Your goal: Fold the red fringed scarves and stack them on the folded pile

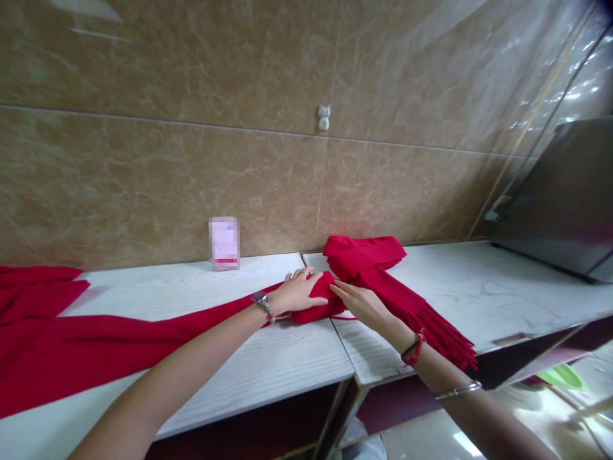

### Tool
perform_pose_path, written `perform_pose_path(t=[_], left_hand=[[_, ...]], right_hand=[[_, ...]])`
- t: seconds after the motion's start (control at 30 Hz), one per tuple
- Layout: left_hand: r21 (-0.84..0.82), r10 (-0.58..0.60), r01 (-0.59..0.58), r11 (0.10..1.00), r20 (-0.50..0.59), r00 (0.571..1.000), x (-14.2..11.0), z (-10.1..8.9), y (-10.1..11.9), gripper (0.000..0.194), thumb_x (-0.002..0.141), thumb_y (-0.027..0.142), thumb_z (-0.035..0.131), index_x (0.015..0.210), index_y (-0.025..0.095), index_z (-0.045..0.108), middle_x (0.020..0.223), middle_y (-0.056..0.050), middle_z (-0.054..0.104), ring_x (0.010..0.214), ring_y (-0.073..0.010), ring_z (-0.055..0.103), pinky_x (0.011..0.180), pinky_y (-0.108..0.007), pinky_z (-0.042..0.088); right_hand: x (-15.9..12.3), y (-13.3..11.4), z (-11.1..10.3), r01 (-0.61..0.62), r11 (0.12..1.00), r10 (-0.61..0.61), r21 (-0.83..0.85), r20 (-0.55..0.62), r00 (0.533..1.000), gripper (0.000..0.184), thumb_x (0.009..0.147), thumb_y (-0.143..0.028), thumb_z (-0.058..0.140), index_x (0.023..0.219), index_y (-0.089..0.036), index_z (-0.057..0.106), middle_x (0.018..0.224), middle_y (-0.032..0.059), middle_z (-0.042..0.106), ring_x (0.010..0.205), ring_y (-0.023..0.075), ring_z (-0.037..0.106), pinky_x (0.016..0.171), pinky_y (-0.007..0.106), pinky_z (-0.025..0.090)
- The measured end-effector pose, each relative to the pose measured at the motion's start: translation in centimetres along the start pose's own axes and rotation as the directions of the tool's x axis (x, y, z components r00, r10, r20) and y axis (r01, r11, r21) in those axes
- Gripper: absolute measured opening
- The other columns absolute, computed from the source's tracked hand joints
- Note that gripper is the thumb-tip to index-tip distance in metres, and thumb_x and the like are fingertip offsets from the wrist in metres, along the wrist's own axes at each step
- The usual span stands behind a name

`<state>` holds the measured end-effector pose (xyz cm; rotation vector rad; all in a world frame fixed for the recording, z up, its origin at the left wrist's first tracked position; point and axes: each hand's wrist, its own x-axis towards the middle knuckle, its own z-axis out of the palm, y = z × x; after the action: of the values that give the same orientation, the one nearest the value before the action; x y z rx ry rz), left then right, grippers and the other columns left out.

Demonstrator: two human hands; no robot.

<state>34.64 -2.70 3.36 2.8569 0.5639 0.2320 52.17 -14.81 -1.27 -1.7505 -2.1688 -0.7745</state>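
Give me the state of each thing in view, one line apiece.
Red bundle: gathered thick, lying on the counter.
Left hand: spread, resting on the bundle.
Right hand: touching the bundle's right side.
Long red cloth: stretched out leftward.
Fringed red cloth: doubled over at the back.
Pale packet: upright, print blurred.
Cat figure: upright on the wall.

Glare streaks the wall point(268, 185); edges seem stretched.

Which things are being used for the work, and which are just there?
Likely in use:
- red bundle under the left hand and right hand
- long red cloth
- perhaps the fringed red cloth

Seemingly just there:
- blurred pale packet
- cat figure
- green thing
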Motion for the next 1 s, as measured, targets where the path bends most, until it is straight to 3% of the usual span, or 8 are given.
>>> perform_pose_path(t=[0.13, 0.27, 0.37, 0.47, 0.53, 0.7, 0.9, 1.0], left_hand=[[0.099, -0.046, 0.038, 0.994, 0.081, 0.996, -3.9, 0.7, -0.9, 0.078, 0.078, 0.054, 0.053, 0.141, 0.023, 0.02, 0.149, -0.014, 0.011, 0.134, -0.0331, 0.009, 0.103, -0.048, 0.02], [0.041, -0.08, 0.076, 0.996, 0.111, 0.991, -4.7, 0.6, -1.8, 0.072, 0.083, 0.057, 0.042, 0.142, 0.025, 0.017, 0.149, -0.013, 0.006, 0.135, -0.032, 0.006, 0.103, -0.049, 0.019], [0.048, -0.118, 0.113, 0.992, 0.122, 0.985, -5.1, -0.2, -2.8, 0.077, 0.08, 0.056, 0.047, 0.142, 0.024, 0.015, 0.149, -0.014, 0.005, 0.135, -0.0321, 0.008, 0.103, -0.05, 0.019], [0.1, -0.116, 0.1, 0.99, 0.169, 0.979, -6.2, -0.5, -3.9, 0.083, 0.076, 0.045, 0.057, 0.143, 0.025, 0.011, 0.15, -0.013, 0.001, 0.135, -0.0325, 0.008, 0.103, -0.051, 0.02], [0.15, -0.121, 0.099, 0.984, 0.146, 0.982, -7.0, 0.0, -4.3, 0.082, 0.077, 0.028, 0.056, 0.143, 0.027, 0.008, 0.15, -0.012, -0.002, 0.135, -0.0329, 0.007, 0.102, -0.051, 0.023], [0.301, -0.094, 0.084, 0.95, 0.018, 0.995, -7.2, 1.0, -3.5, 0.079, 0.072, -0.006, 0.034, 0.142, 0.024, 0.015, 0.15, -0.009, 0.005, 0.135, -0.0314, 0.011, 0.101, -0.05, 0.027], [0.248, -0.025, 0.029, 0.968, -0.019, 1.0, -6.5, -2.3, -2.2, 0.083, 0.068, -0.007, 0.031, 0.142, 0.027, 0.018, 0.149, -0.005, 0.012, 0.136, -0.0242, 0.009, 0.103, -0.047, 0.026], [0.299, 0.055, -0.055, 0.953, 0.011, 0.998, -7.0, -1.5, -1.6, 0.084, 0.066, -0.008, 0.032, 0.141, 0.027, 0.019, 0.15, -0.004, 0.01, 0.136, -0.0251, 0.003, 0.104, -0.053, 0.021]], right_hand=[[0.8, 0.0, -0.2, -0.136, 0.969, 0.14, 0.209, -0.006, 0.99, 0.042, 0.081, -0.007, 0.04, 0.118, -0.017, 0.055, 0.12, 0.0102, 0.059, 0.101, 0.019, 0.059, 0.083, 0.03, 0.051], [1.9, 0.1, -0.6, -0.229, 0.907, 0.234, 0.352, 0.028, 0.972, 0.046, 0.073, -0.004, 0.045, 0.115, -0.019, 0.057, 0.111, 0.0083, 0.062, 0.097, 0.0194, 0.06, 0.084, 0.033, 0.05], [2.3, 0.3, -0.6, -0.226, 0.886, 0.232, 0.406, 0.036, 0.972, 0.046, 0.067, 0.0, 0.044, 0.106, -0.018, 0.063, 0.103, 0.0075, 0.063, 0.094, 0.0183, 0.061, 0.085, 0.032, 0.049], [2.2, 0.5, -0.6, -0.212, 0.884, 0.218, 0.417, 0.034, 0.975, 0.044, 0.068, 0.0, 0.042, 0.103, -0.016, 0.064, 0.102, 0.0084, 0.062, 0.093, 0.0183, 0.06, 0.086, 0.032, 0.048], [2.1, 0.5, -0.4, -0.196, 0.892, 0.198, 0.409, 0.037, 0.979, 0.045, 0.069, -0.001, 0.041, 0.106, -0.016, 0.062, 0.105, 0.0092, 0.061, 0.095, 0.0185, 0.06, 0.088, 0.033, 0.048], [2.0, 0.4, 0.1, -0.114, 0.921, 0.108, 0.373, 0.038, 0.993, 0.047, 0.075, -0.003, 0.036, 0.116, -0.015, 0.057, 0.116, 0.0117, 0.056, 0.108, 0.0195, 0.054, 0.094, 0.036, 0.045], [2.1, 0.6, -1.1, -0.143, 0.894, 0.166, 0.425, -0.017, 0.986, 0.049, 0.082, -0.007, 0.032, 0.127, -0.016, 0.047, 0.132, 0.0125, 0.047, 0.116, 0.0192, 0.049, 0.099, 0.036, 0.041], [1.3, 0.6, -0.9, -0.141, 0.882, 0.183, 0.449, -0.051, 0.982, 0.054, 0.079, -0.003, 0.03, 0.13, -0.017, 0.045, 0.133, 0.0113, 0.046, 0.12, 0.0192, 0.045, 0.101, 0.038, 0.039]])
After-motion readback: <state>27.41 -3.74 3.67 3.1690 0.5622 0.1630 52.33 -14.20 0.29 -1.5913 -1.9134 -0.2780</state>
